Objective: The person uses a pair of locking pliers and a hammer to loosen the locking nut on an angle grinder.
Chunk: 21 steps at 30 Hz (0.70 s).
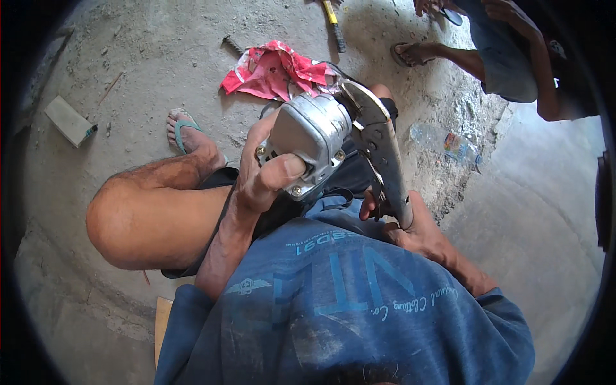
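Raised in front of me, a silver metal housing (308, 131) with bolts at its corners and a ribbed round end is gripped by my left hand (269, 176). The thumb presses on its near face, and the fingers are behind it. My right hand (417, 228) is closed round the lower end of worn grey locking pliers (385, 151). Their curved upper jaw reaches the housing's far right end, at a dark part there. Whether the jaws bite on that part I cannot make out.
A red and white cloth (276, 70) lies on the rough concrete beyond, beside a large bolt (232, 45) and a yellow-and-black handled tool (333, 25). A plastic bottle (452, 144) lies right, a pale block (70, 120) left. Another person (504, 58) is at upper right.
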### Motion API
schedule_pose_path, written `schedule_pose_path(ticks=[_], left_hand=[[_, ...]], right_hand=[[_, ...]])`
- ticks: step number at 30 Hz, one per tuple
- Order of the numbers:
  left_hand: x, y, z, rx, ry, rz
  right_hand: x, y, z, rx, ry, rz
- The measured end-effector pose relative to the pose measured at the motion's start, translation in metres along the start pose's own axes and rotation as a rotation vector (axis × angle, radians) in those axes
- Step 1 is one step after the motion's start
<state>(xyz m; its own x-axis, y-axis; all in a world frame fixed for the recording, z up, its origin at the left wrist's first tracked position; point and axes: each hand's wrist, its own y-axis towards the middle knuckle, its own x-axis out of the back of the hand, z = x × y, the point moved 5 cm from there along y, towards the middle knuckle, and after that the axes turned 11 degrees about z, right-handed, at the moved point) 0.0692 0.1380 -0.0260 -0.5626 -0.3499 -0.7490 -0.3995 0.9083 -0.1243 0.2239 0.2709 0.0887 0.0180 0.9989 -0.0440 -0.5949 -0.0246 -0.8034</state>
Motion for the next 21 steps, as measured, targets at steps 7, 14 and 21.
schedule_pose_path(ticks=[7, 14, 21], left_hand=[[-0.002, 0.000, -0.006, 0.004, 0.040, 0.036], [-0.012, 0.002, -0.015, 0.030, 0.061, 0.042], [-0.008, 0.003, -0.015, 0.021, 0.075, 0.051]], right_hand=[[-0.001, 0.001, -0.008, 0.007, 0.043, 0.008], [-0.002, -0.002, -0.010, 0.017, 0.094, 0.055], [-0.005, -0.002, -0.001, -0.046, 0.083, 0.035]])
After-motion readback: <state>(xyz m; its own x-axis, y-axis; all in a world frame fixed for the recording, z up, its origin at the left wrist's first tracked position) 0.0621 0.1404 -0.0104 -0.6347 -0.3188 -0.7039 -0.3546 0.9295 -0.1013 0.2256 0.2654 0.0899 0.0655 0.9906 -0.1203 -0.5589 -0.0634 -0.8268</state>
